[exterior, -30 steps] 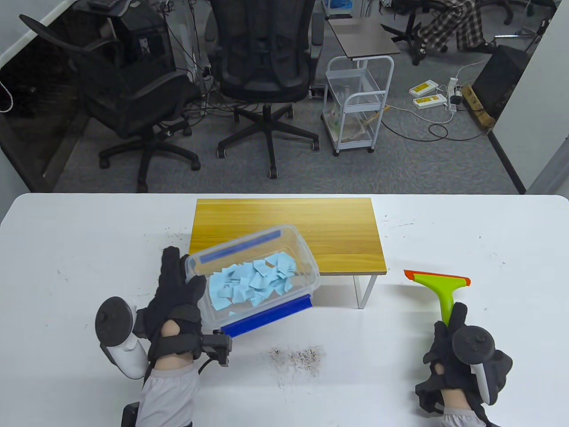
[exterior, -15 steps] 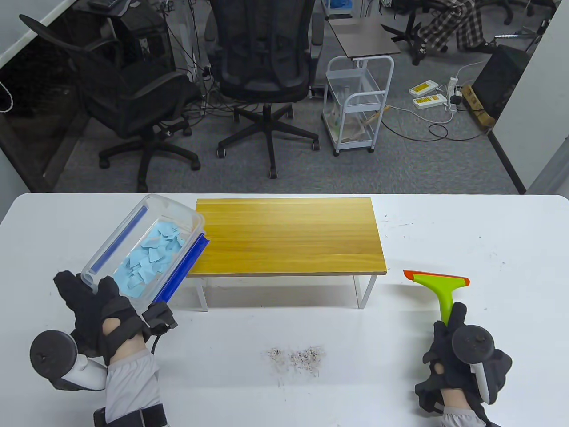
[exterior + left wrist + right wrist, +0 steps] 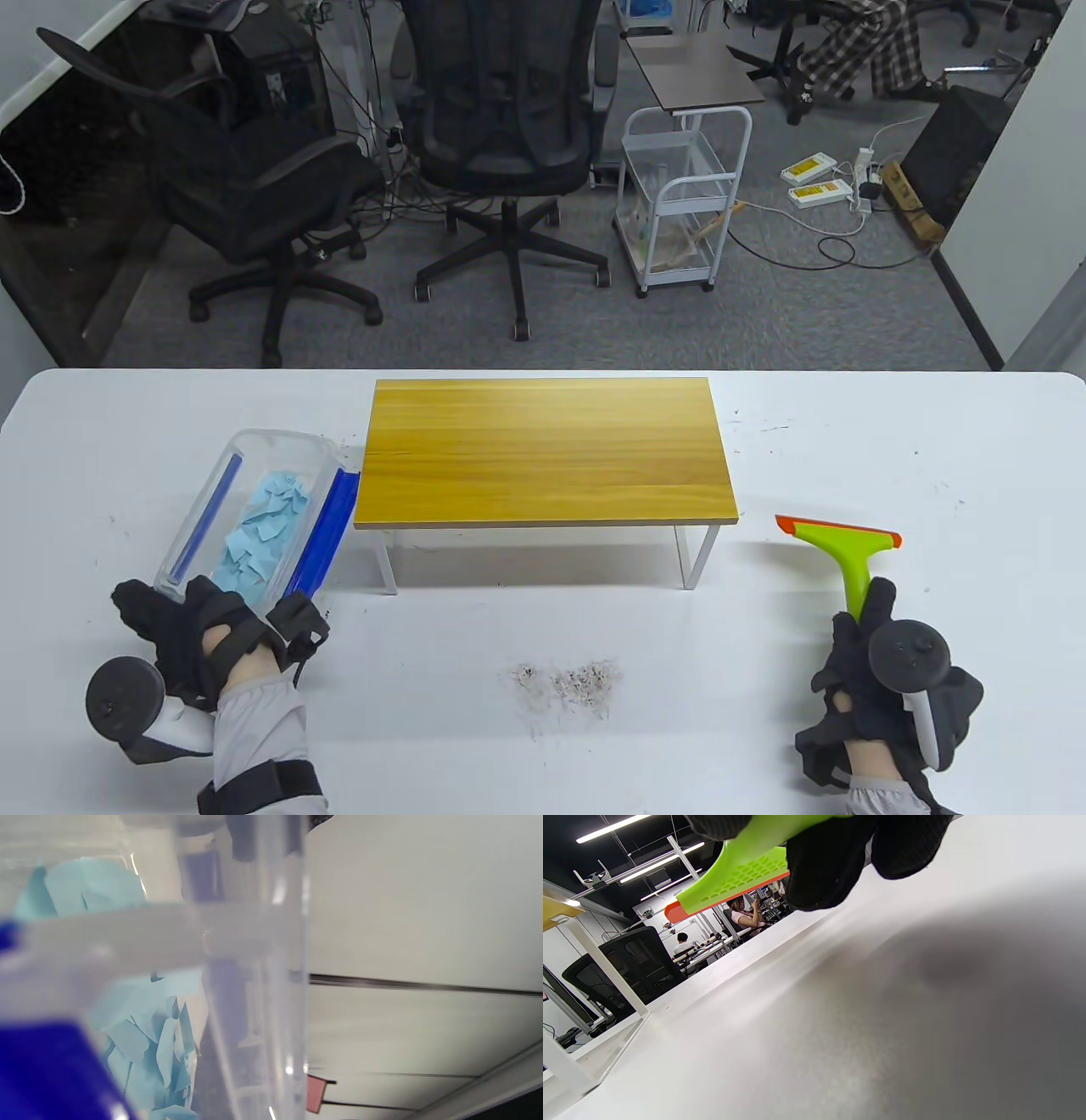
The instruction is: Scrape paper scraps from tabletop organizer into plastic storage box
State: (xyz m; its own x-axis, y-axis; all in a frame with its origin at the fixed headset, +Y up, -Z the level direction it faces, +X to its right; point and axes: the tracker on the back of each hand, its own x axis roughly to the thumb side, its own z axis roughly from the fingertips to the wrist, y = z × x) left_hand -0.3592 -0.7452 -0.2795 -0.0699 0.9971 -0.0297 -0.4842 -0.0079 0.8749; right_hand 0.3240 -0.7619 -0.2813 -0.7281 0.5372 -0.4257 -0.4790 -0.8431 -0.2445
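Near the bench's front edge, left hand (image 3: 208, 641) grips the near end of the clear plastic storage box (image 3: 293, 446), fingers curled round its rim. Right hand (image 3: 874, 679) near the front right corner wraps the handle of a green scraper (image 3: 844, 548) with an orange blade, held just above the white bench (image 3: 848, 441) in the right wrist view. A patch of grey dust (image 3: 568, 679) lies on the bench between the hands. The box sits toward the left edge, probably resting on the bench, blue paper scraps (image 3: 259, 531) inside, its blue-trimmed long side just beside the tabletop organizer (image 3: 543, 450). The organizer, a wooden top on white legs, stands mid-bench, top bare
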